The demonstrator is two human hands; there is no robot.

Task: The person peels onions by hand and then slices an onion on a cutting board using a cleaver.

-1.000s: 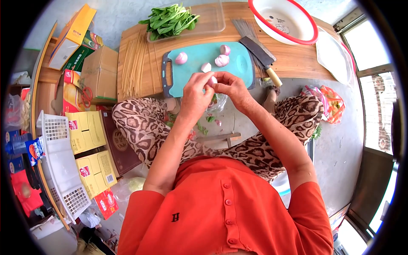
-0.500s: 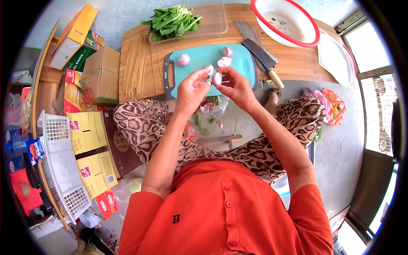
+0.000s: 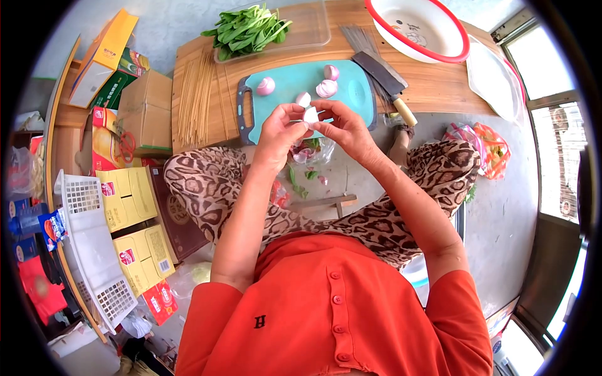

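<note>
In front of the near edge of the cutting board, my left hand (image 3: 280, 133) and my right hand (image 3: 348, 133) meet with fingertips closed on one small purple onion piece (image 3: 310, 115). Its pale side faces up, and the fingers cover its edges. Just beyond them another onion piece (image 3: 303, 99) lies on the turquoise cutting board (image 3: 285, 75). A whole-looking purple onion (image 3: 266, 86) sits at the board's left. Toward the right are a paler peeled onion (image 3: 326, 89) and a further purple onion (image 3: 331, 72).
A cleaver (image 3: 381, 74) lies right of the board, its wooden handle (image 3: 405, 112) over the table edge. Behind are leafy greens (image 3: 248, 31) in a clear tray (image 3: 307, 32) and a red-rimmed basin (image 3: 419, 47). Thin sticks (image 3: 195, 100) lie left. Below hangs a plastic bag (image 3: 321, 150) with peelings.
The onion piece between my fingers has turned from its purple side to a paler side. Both hands stay close together, and the view has shifted slightly.
</note>
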